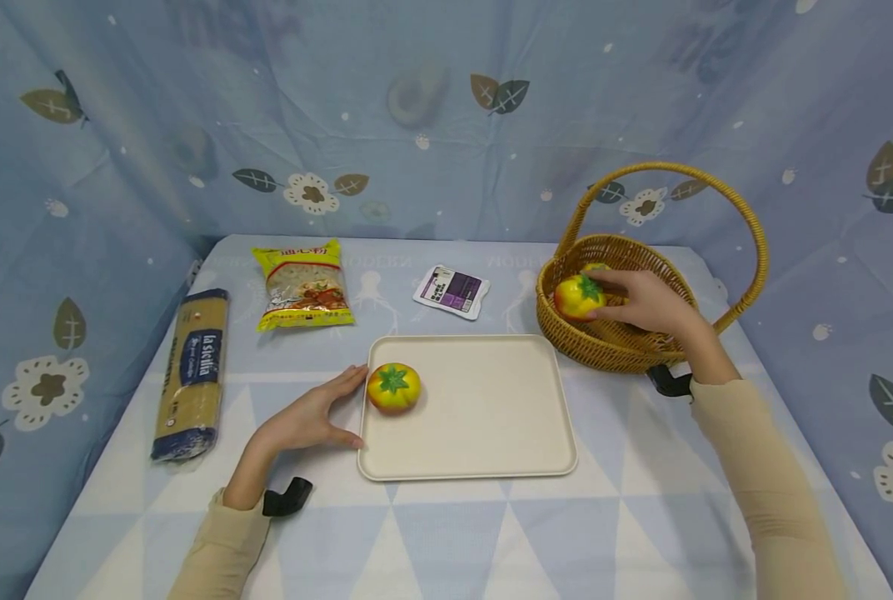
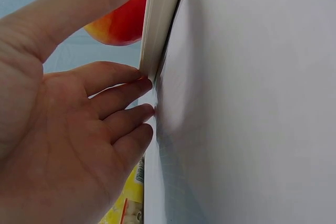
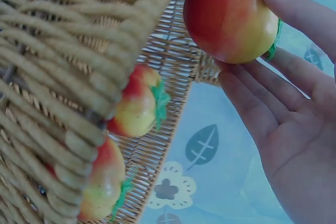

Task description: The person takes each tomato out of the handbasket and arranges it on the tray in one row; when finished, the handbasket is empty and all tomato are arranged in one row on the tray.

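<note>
Plain beige, long, fairly close-fitting sleeves clothe both arms: the left sleeve (image 1: pixel 217 550) ends just behind the left hand (image 1: pixel 315 421), the right sleeve (image 1: pixel 772 483) just behind the right hand (image 1: pixel 645 304). Both show soft creases. Beside each wrist, towards the opposite hand, juts a small, bent black piece (image 1: pixel 287 497), probably a camera mount; its details are unclear.
</note>
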Tool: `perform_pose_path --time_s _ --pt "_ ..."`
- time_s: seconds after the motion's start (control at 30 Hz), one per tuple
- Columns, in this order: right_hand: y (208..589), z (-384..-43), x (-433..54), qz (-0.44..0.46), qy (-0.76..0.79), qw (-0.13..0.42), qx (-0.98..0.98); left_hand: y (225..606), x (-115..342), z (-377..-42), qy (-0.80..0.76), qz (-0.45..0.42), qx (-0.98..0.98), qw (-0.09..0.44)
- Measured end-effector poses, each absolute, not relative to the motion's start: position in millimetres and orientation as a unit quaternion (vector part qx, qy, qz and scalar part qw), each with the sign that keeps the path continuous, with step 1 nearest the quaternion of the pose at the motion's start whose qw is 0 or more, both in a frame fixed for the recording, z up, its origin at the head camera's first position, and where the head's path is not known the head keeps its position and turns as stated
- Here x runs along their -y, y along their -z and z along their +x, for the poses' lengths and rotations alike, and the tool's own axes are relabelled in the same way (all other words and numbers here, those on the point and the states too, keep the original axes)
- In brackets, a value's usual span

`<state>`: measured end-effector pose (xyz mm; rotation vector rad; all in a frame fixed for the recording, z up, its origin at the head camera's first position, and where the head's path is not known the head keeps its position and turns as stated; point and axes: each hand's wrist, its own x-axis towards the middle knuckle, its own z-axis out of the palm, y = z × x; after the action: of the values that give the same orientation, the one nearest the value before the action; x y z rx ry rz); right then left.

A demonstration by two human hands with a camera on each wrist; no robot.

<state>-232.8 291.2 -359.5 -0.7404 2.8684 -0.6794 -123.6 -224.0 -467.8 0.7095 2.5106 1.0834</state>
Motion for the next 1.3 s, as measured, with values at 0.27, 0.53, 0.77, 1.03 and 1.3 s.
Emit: perform_pose_path --time_s 0.27,0.53,0.77,1.03,1.3 --pt "354.7 -222.0 -285.3 -0.236 0.245 0.027 -0.94 467.2 223.6 -123.5 -0.379 0.252 -0.877 0.157" --pt "350.6 -208.3 -273.5 -0.25 0.261 0.005 -0.932 465.3 223.8 -123.1 -0.38 0.251 -0.876 0.158" --pt "355.6 -201.9 -266.1 -0.286 0.278 -0.015 -0.917 465.9 222.9 -124.0 -0.378 0.253 -0.877 0.158" --pt "360.6 -194.4 -255.3 -0.309 0.283 -0.022 -0.908 465.1 222.2 -123.8 -0.374 0.252 -0.879 0.156" --pt "366.3 -191.5 -238.2 -0.331 0.295 -0.012 -0.896 465.0 223.0 -123.6 -0.378 0.253 -0.877 0.157"
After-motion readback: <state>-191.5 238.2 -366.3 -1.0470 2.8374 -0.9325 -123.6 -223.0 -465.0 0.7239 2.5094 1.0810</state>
